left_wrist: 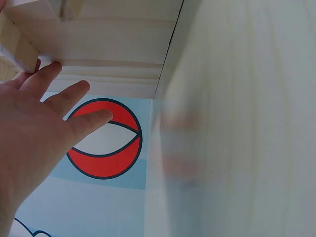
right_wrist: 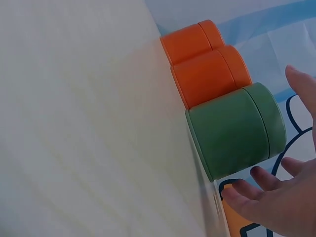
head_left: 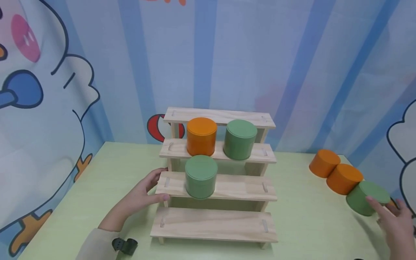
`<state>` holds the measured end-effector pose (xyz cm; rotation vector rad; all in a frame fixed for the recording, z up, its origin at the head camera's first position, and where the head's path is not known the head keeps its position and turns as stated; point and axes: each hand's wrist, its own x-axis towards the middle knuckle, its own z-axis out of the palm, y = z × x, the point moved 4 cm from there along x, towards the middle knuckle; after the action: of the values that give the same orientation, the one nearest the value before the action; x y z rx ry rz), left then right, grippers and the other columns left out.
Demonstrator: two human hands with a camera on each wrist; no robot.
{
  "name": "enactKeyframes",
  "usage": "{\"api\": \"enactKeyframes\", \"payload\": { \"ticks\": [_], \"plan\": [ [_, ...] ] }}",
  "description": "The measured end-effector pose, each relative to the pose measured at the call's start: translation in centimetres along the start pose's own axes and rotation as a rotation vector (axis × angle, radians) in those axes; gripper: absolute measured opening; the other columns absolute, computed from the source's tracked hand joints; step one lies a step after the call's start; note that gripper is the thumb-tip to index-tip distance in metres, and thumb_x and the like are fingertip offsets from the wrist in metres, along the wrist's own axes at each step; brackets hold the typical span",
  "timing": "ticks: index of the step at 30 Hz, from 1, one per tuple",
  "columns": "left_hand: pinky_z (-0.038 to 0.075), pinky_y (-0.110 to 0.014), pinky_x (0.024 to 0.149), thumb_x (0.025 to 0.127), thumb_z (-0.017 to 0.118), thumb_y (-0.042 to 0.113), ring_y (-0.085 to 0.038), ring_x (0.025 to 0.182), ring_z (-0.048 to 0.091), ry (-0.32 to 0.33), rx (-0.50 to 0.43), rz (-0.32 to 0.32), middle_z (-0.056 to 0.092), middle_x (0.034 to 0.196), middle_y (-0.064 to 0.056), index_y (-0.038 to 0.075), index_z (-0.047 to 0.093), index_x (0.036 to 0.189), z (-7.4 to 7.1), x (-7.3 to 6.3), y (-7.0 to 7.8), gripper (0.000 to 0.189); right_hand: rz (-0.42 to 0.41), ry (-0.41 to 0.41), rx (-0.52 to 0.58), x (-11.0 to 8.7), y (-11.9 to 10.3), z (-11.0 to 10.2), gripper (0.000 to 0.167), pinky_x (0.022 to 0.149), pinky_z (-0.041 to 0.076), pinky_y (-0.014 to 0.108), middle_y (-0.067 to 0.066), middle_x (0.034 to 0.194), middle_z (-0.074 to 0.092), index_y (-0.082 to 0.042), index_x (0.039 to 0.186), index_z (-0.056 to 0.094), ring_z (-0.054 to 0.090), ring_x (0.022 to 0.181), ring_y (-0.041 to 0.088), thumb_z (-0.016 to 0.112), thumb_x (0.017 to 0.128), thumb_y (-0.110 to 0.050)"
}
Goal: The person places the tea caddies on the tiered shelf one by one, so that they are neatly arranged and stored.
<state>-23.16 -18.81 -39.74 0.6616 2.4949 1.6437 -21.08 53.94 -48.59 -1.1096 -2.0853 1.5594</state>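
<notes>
A stepped wooden display shelf (head_left: 214, 224) with several tiers stands on the table. My left hand (head_left: 138, 200) holds its left end at the second tier from the bottom, thumb at the front edge. Its other fingers (left_wrist: 79, 94) reach behind the plank, some straight and spread. At the far right, my right hand (head_left: 398, 224) is beside a green lidded tin (head_left: 364, 200). In the right wrist view its thumb and fingers are spread around that tin (right_wrist: 237, 133), with gaps visible. Two orange tins (head_left: 344, 178) stand in line behind it.
On the shelf's third tier from the bottom stand an orange tin (head_left: 201, 137) and a green tin (head_left: 239, 141). Another green tin (head_left: 200, 177) sits one tier lower, left of centre. A striped cartoon-print curtain (head_left: 227, 54) hangs behind the pale table (head_left: 299, 213).
</notes>
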Motion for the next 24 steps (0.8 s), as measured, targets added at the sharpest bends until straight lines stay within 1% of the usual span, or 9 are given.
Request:
{"api": "enactKeyframes", "payload": {
  "ticks": [6, 13, 16, 20, 24],
  "plan": [
    [0.020, -0.072, 0.105, 0.085, 0.074, 0.020, -0.046, 0.137, 0.031, -0.001, 0.002, 0.012, 0.047, 0.142, -0.018, 0.007, 0.034, 0.145, -0.1, 0.2, 0.1, 0.073, 0.024, -0.013, -0.037, -0.6, -0.4, 0.6, 0.118, 0.111, 0.021, 0.060, 0.012, 0.161, -0.006, -0.026, 0.153, -0.013, 0.002, 0.145, 0.040, 0.066, 0.075, -0.064],
    [0.022, -0.072, 0.104, 0.085, 0.073, 0.019, -0.046, 0.135, 0.034, -0.011, -0.002, 0.024, 0.049, 0.140, -0.017, 0.007, 0.034, 0.144, -0.1, 0.2, 0.1, 0.072, 0.014, -0.035, -0.074, -0.6, -0.6, 0.6, 0.118, 0.110, 0.022, 0.061, 0.016, 0.160, -0.008, -0.020, 0.153, -0.014, 0.003, 0.145, 0.043, 0.064, 0.077, -0.065],
    [0.022, -0.072, 0.104, 0.085, 0.073, 0.019, -0.046, 0.136, 0.033, -0.008, -0.002, 0.028, 0.050, 0.139, -0.017, 0.007, 0.035, 0.145, -0.1, 0.1, 0.0, 0.072, 0.015, -0.061, -0.076, -1.3, -1.4, 0.8, 0.117, 0.112, 0.021, 0.060, 0.015, 0.160, -0.009, -0.018, 0.153, -0.014, 0.001, 0.145, 0.042, 0.064, 0.078, -0.063],
    [0.022, -0.072, 0.104, 0.085, 0.074, 0.019, -0.046, 0.136, 0.033, -0.005, -0.004, 0.031, 0.050, 0.138, -0.017, 0.007, 0.035, 0.144, -0.1, 0.1, -0.1, 0.072, 0.010, -0.093, -0.086, -2.6, -2.5, 1.0, 0.114, 0.112, 0.020, 0.060, 0.018, 0.160, -0.009, -0.013, 0.154, -0.011, 0.001, 0.145, 0.043, 0.063, 0.081, -0.061],
    [0.022, -0.072, 0.104, 0.085, 0.074, 0.019, -0.046, 0.135, 0.034, -0.003, 0.001, 0.034, 0.051, 0.138, -0.017, 0.007, 0.035, 0.144, -0.1, 0.0, -0.1, 0.072, -0.011, -0.096, -0.136, -3.0, -3.0, 1.2, 0.113, 0.110, 0.022, 0.061, 0.023, 0.159, -0.007, -0.007, 0.154, -0.008, 0.004, 0.143, 0.048, 0.060, 0.082, -0.061]
  ]
}}
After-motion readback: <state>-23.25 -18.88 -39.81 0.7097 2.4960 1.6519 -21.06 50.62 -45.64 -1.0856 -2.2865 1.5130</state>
